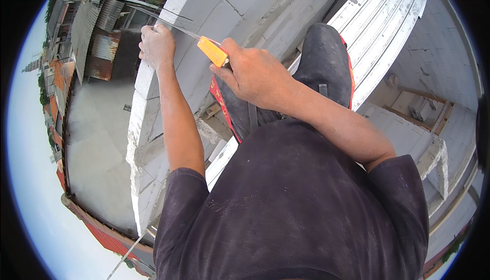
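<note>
My right hand point(255, 76) is closed round the orange handle point(213, 51) of a hand saw. The thin saw blade point(185, 29) reaches up and leftward across the outer edge of a pale block wall point(214, 19). Just below the blade, my left hand point(157, 45) grips the white, chipped top of that wall, fingers curled over it. My legs point(319, 55) in dark trousers with red trim are bent beneath my arms.
A white ribbed metal plank point(380, 12) runs under me. At right, a drop shows block walls point(434, 65) and a wooden frame point(418, 109). Beyond the wall at left lie a lower grey roof surface point(97, 142), corrugated sheets point(89, 35) and distant buildings.
</note>
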The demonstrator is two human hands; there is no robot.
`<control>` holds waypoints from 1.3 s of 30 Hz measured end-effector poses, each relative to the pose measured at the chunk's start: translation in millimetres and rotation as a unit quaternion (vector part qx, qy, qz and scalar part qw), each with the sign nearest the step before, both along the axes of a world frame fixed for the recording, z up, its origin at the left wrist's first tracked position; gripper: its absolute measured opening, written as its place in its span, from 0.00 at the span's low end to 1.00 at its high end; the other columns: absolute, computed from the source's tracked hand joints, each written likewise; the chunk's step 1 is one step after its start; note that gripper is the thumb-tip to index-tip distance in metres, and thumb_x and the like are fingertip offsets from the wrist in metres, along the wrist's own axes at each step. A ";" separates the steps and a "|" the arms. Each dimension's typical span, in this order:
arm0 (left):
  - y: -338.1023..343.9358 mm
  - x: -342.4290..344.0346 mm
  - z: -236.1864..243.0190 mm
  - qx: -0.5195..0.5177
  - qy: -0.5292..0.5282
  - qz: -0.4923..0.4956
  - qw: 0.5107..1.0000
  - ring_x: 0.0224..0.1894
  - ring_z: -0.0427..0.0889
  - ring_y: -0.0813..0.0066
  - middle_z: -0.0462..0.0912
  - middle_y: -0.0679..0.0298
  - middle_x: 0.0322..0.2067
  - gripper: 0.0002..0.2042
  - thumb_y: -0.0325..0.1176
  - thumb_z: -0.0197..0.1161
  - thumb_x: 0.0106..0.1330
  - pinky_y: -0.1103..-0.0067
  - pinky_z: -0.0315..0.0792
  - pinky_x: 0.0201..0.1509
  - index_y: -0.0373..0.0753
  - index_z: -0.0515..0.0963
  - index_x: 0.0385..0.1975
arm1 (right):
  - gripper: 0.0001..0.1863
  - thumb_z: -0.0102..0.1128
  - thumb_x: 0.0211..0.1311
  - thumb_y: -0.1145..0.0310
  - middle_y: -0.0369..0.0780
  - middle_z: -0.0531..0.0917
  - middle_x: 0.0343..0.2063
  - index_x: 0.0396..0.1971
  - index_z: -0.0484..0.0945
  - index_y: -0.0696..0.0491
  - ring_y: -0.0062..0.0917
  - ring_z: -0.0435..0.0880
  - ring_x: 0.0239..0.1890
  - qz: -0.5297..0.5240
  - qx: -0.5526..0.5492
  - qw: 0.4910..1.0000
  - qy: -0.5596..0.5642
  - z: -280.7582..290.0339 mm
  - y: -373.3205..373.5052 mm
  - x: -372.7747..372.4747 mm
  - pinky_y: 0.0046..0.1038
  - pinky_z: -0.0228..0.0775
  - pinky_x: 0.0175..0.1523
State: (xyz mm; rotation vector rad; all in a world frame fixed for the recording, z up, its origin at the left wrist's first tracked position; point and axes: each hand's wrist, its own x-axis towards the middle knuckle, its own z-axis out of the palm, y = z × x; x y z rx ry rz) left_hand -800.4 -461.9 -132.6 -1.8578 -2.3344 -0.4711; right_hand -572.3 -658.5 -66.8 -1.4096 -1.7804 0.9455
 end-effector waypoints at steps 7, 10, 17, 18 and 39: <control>-5.6 -7.2 2.3 0.000 -0.013 0.006 1.000 0.60 0.81 0.47 0.85 0.52 0.55 0.22 0.48 0.47 0.75 0.52 0.67 0.65 0.38 0.78 0.53 | 0.16 0.61 0.77 0.63 0.49 0.85 0.25 0.50 0.71 0.60 0.50 0.87 0.26 -0.015 0.018 0.999 0.039 -8.5 -73.7 27.0 0.44 0.79 0.35; 0.0 -2.1 1.3 0.008 0.008 0.006 1.000 0.59 0.81 0.47 0.86 0.51 0.54 0.22 0.48 0.46 0.75 0.52 0.67 0.65 0.38 0.78 0.53 | 0.18 0.60 0.76 0.62 0.53 0.86 0.34 0.49 0.70 0.62 0.52 0.88 0.30 0.000 0.019 0.999 0.045 -0.8 -68.6 37.4 0.45 0.81 0.36; -6.5 -5.3 3.4 0.004 -0.016 -0.005 1.000 0.60 0.81 0.47 0.86 0.52 0.54 0.22 0.48 0.47 0.75 0.52 0.67 0.65 0.38 0.79 0.53 | 0.18 0.57 0.79 0.59 0.53 0.81 0.20 0.46 0.70 0.62 0.53 0.84 0.25 0.005 0.024 1.000 -0.010 18.7 26.1 -10.4 0.45 0.77 0.36; -9.3 -5.8 1.4 0.006 -0.017 -0.006 1.000 0.60 0.81 0.47 0.86 0.52 0.55 0.22 0.48 0.48 0.74 0.52 0.66 0.65 0.38 0.79 0.53 | 0.17 0.57 0.79 0.60 0.53 0.81 0.21 0.45 0.70 0.62 0.53 0.84 0.26 0.004 0.018 1.000 -0.014 15.9 17.4 -8.6 0.45 0.77 0.36; -2.2 -9.6 -13.6 0.079 -0.001 -0.008 0.997 0.59 0.82 0.49 0.87 0.52 0.53 0.22 0.48 0.49 0.72 0.52 0.66 0.67 0.38 0.80 0.52 | 0.15 0.59 0.77 0.64 0.50 0.83 0.23 0.48 0.70 0.61 0.55 0.85 0.28 -0.007 0.009 1.000 0.004 14.4 -65.4 29.9 0.46 0.77 0.36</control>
